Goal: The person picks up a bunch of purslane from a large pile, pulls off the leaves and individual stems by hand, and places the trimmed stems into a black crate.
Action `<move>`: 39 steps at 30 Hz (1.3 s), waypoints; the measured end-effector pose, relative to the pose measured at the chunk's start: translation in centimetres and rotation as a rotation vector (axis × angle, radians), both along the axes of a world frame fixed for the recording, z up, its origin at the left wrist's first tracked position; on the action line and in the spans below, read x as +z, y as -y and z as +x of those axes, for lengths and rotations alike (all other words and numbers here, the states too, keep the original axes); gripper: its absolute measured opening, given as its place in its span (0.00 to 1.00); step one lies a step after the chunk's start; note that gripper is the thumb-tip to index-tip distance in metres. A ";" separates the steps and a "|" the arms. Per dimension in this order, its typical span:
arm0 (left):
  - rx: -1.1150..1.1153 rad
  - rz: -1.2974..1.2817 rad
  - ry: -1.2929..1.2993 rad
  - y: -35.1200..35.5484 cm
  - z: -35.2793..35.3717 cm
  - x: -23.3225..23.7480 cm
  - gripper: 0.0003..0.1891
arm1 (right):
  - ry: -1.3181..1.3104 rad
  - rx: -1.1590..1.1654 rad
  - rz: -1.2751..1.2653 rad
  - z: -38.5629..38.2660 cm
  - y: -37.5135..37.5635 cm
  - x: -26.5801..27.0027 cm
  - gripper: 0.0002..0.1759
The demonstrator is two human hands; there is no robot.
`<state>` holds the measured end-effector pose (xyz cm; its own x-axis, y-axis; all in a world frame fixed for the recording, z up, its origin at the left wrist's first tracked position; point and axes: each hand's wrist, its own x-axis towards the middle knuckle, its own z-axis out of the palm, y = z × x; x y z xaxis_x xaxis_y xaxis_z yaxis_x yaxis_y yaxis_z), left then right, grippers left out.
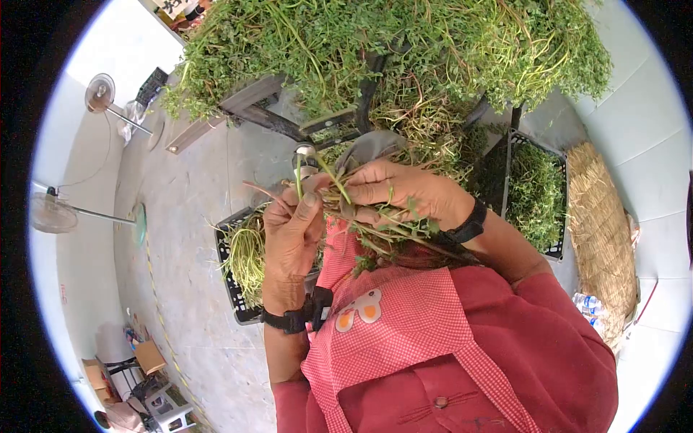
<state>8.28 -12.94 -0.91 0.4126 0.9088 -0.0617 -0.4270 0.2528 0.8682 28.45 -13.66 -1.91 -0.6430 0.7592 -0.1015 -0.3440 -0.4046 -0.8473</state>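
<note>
Both hands are close together in front of the red checked apron. My left hand [292, 227] is closed round the ends of some plant stems [332, 193], and one reddish stem sticks out to its left. My right hand [408, 193] has its fingers wrapped round the same small bunch, with thumb and fingertips pinching the stems. Leafy sprigs [393, 231] hang out below my right hand towards the apron.
A large heap of green plants [404, 50] covers a stand ahead. Black crates of greens stand at left [245, 263] and right [534, 191]. A straw roll [599, 231] lies far right. Fans [101, 94] stand at the left wall.
</note>
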 end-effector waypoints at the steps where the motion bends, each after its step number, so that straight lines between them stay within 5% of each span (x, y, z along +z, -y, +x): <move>1: -0.001 -0.002 0.001 0.0 0.3 0.2 0.12 | 0.028 0.020 0.027 -0.2 -0.2 -0.8 0.17; 7: 0.056 0.099 -0.150 0.0 1.2 0.9 0.09 | 0.170 0.066 0.030 -0.1 0.1 0.5 0.19; 9: 0.156 0.037 -0.118 0.0 1.5 0.5 0.06 | 0.261 -0.220 -0.013 -0.8 0.2 0.8 0.19; 13: 0.118 -0.021 -0.118 -0.4 0.5 -0.2 0.06 | 0.191 -0.186 0.034 0.0 -0.1 0.4 0.16; 15: 0.116 -0.040 -0.130 -0.3 0.4 -0.4 0.06 | 0.364 -0.085 0.332 -0.1 0.0 0.9 0.13; 18: 0.134 -0.026 -0.114 -0.3 0.3 -0.8 0.06 | 0.467 -0.081 0.398 -0.4 -0.3 -0.1 0.12; 25: 0.144 -0.023 -0.130 0.2 0.5 -1.1 0.05 | 0.529 -0.121 0.389 -0.4 -0.4 0.3 0.12; 27: 0.196 0.126 -0.278 1.4 1.3 -0.6 0.06 | 0.564 -0.254 0.336 -0.7 -0.7 -0.4 0.09; 30: 0.181 0.143 -0.135 2.1 0.8 0.2 0.07 | 0.602 -0.414 0.181 -0.7 -1.2 -1.5 0.09; 34: 0.199 0.011 -0.106 1.2 0.0 0.8 0.06 | 0.173 -0.206 -0.012 0.3 -1.2 -0.9 0.08; 39: 0.207 -0.197 0.035 0.8 0.6 -0.4 0.05 | 0.058 -0.177 0.011 -0.5 -0.5 -0.4 0.10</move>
<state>8.91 -13.78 -1.31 0.2246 0.9458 -0.2344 -0.5160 0.3195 0.7948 27.98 -13.12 -2.31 -0.4922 0.8613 -0.1261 -0.3594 -0.3330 -0.8717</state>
